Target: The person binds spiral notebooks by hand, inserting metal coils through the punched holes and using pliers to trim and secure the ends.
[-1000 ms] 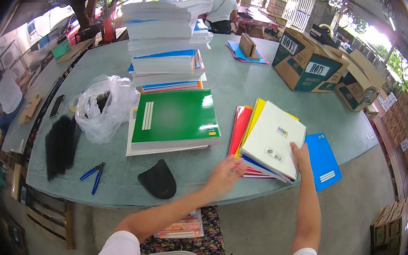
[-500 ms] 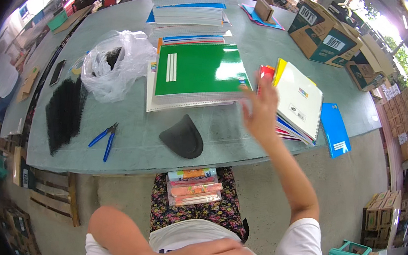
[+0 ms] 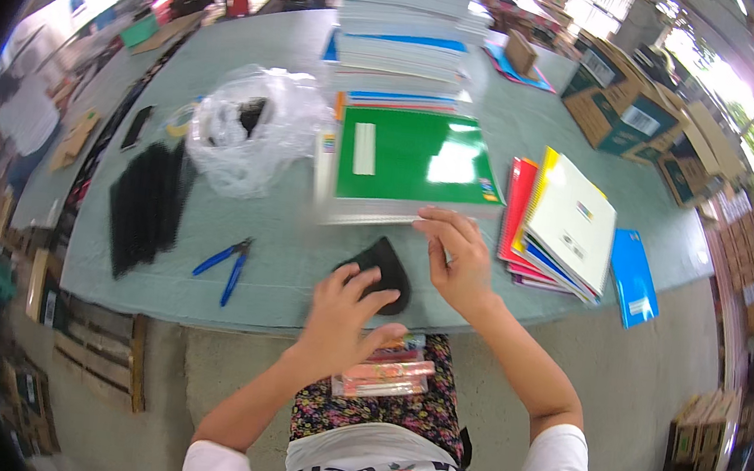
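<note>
My left hand reaches over a black, tongue-shaped curved piece near the table's front edge. Its fingers are spread, and I cannot tell whether they touch the piece. My right hand is at the front edge of a pile of spiral notebooks topped by a green notebook. Its fingertips meet the lower pages, while the thumb stands apart below them. To the right of that hand lies a fanned stack of notebooks with a white notebook on top.
Blue-handled pliers and black spiral coils lie on the left, near a plastic bag and a phone. A tall paper stack rises behind. A blue notebook overhangs the right edge; cardboard boxes stand beyond.
My left hand has come up from my body to the black piece. My right hand has moved left from the fanned notebooks to the green notebook's pile. The view has shifted slightly.
</note>
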### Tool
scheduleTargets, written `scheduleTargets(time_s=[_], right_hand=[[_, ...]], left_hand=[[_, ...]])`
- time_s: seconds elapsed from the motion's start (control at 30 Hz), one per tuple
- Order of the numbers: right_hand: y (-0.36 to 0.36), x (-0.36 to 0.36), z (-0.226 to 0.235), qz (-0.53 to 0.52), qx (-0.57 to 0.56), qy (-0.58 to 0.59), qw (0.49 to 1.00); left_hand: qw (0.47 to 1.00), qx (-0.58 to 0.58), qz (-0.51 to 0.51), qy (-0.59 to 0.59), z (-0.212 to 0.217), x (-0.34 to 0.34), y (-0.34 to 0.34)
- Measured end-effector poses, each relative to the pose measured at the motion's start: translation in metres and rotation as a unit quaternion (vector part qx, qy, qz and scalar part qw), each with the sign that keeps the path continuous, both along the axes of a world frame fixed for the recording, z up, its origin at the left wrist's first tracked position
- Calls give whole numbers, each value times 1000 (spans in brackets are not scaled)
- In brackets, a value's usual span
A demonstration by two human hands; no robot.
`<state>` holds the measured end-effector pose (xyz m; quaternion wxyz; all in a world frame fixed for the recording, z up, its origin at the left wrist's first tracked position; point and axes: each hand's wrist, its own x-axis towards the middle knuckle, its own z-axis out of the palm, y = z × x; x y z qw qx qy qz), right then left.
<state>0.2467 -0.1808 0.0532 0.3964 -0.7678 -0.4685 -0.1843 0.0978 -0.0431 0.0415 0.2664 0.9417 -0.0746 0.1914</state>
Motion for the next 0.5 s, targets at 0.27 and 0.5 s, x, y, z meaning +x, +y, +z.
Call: scheduleTargets(time_s=[0.27, 0.5], right_hand=[[100, 32, -9, -54, -232, -255, 937], [107, 65, 35, 120, -347, -17, 930]], left_hand=[[998, 18, 38, -52, -87, 19, 37], [975, 55, 214, -37, -79, -3, 80]])
